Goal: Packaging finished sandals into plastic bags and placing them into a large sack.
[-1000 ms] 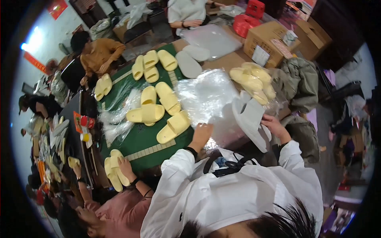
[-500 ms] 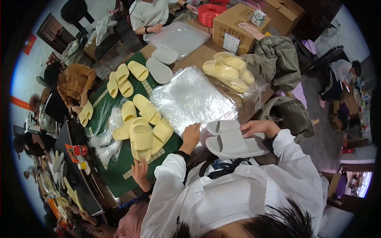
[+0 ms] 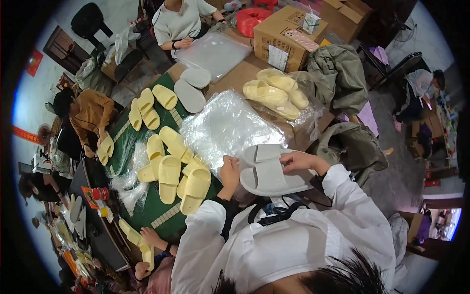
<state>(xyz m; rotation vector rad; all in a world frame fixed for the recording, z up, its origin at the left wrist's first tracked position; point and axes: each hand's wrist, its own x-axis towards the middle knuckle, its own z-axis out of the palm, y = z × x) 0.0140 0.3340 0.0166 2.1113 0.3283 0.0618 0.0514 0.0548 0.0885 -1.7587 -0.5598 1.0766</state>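
Note:
A pair of grey slippers (image 3: 267,171) lies side by side in front of me, toes pointing left. My right hand (image 3: 297,161) grips them, its fingers at the straps. Just left of the toes, my left hand (image 3: 229,171) is closed at the near edge of the clear plastic bags (image 3: 230,122), apparently pinching one bag. The bag's edge is hard to make out there. Beyond both hands, the stack of bags lies flat and shiny on the table.
Several yellow slippers (image 3: 169,179) and two grey slipper pieces (image 3: 190,96) lie left and ahead. Bagged yellow slippers (image 3: 276,93), a cardboard box (image 3: 284,36) and grey-green sacks (image 3: 342,78) stand right. Co-workers sit around; one's hand (image 3: 152,237) holds yellow slippers at lower left.
The grey slippers and my right hand have moved left, toward my left hand, which has drawn slightly left. A co-worker's hand has moved down-left and now holds yellow slippers. The view has shifted slightly.

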